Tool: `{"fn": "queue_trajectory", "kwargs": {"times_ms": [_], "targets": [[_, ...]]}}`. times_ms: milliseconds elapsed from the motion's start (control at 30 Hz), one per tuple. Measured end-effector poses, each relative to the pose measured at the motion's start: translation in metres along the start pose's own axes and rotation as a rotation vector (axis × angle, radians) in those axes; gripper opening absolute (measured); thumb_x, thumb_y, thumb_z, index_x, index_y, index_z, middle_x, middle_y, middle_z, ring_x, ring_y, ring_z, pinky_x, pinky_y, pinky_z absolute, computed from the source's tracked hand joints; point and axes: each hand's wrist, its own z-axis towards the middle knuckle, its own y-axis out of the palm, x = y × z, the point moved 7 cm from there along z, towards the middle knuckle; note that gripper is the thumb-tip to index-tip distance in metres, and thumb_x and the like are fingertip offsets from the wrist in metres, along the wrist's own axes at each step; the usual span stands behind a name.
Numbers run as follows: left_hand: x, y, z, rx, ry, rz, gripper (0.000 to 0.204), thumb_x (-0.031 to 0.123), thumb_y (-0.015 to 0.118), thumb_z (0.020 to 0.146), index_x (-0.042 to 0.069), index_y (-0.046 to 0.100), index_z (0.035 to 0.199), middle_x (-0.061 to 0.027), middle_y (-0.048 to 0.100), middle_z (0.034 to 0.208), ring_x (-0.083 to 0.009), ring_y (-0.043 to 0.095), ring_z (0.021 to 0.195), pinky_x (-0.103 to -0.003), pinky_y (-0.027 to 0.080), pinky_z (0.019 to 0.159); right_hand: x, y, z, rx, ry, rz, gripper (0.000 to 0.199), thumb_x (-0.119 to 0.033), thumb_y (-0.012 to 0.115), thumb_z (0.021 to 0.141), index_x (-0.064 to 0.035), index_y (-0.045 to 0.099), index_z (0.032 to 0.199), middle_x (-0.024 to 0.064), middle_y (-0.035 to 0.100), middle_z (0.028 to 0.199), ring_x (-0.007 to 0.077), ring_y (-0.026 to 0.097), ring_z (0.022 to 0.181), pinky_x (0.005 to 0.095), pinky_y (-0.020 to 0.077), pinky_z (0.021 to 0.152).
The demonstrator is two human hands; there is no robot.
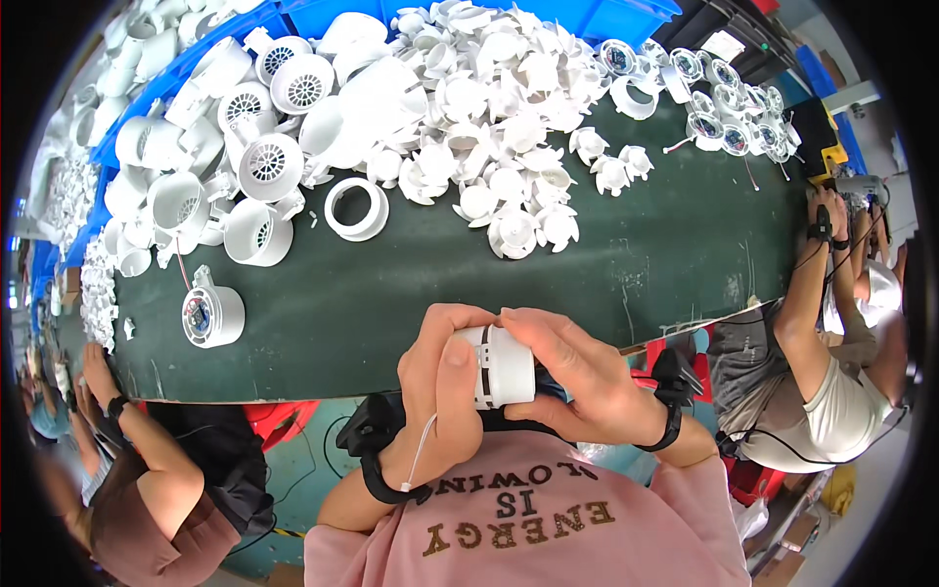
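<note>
Head view | both hands (445, 382) (595, 386) gripping white cylinder (511, 367) | green tabletop (391, 293), piled white parts (499, 98) | blue bins (626, 18) beyond

A factory assembly workshop; 1 long green worktable (685, 230) runs across, heaped with many near-identical white bladed parts (518, 132) and grilled round housings (269, 168); wired round parts (734, 137) cluster toward the right; blue bins (626, 15) stand behind; co-workers (817, 391) flank the wearer on both sides.
</note>
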Motion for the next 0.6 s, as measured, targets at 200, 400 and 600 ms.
{"fn": "queue_trajectory", "kwargs": {"times_ms": [200,400,600], "targets": [[0.013,0.0,-0.001,0.017,0.066,0.033,0.037,0.026,0.036,0.094,-0.005,0.053,0.104,-0.0164,0.063,0.084,-0.0211,0.061,0.067,-0.03,0.047,0.061,-0.008,0.006,-0.006,0.016,-0.156,-0.139,0.074,-0.01,0.08,0.07,0.0115,0.042,0.13,0.0317,0.051,0.125,0.0392,0.061,0.104,0.0393,0.0517,0.086],[0.016,-0.006,0.0,0.025,0.05,0.018,0.038,0.029,0.034,0.095,-0.004,0.051,0.107,-0.0136,0.062,0.084,-0.0183,0.06,0.07,-0.028,0.047,0.063,-0.015,0.008,0.003,0.078,-0.234,-0.203,0.068,-0.011,0.079,0.073,0.0115,0.045,0.127,0.0341,0.052,0.122,0.0374,0.065,0.092,0.0342,0.0555,0.076],[-0.005,-0.014,0.004,0.077,-0.307,-0.281,0.042,0.021,0.048,0.095,0.003,0.035,0.131,-0.0102,0.045,0.117,-0.0148,0.049,0.1,-0.026,0.043,0.086,0.001,0.005,-0.001,0.135,0.006,-0.074,0.075,-0.001,0.076,0.074,0.0048,0.035,0.137,0.0252,0.04,0.139,0.0293,0.062,0.102,0.0354,0.0535,0.084]]}}
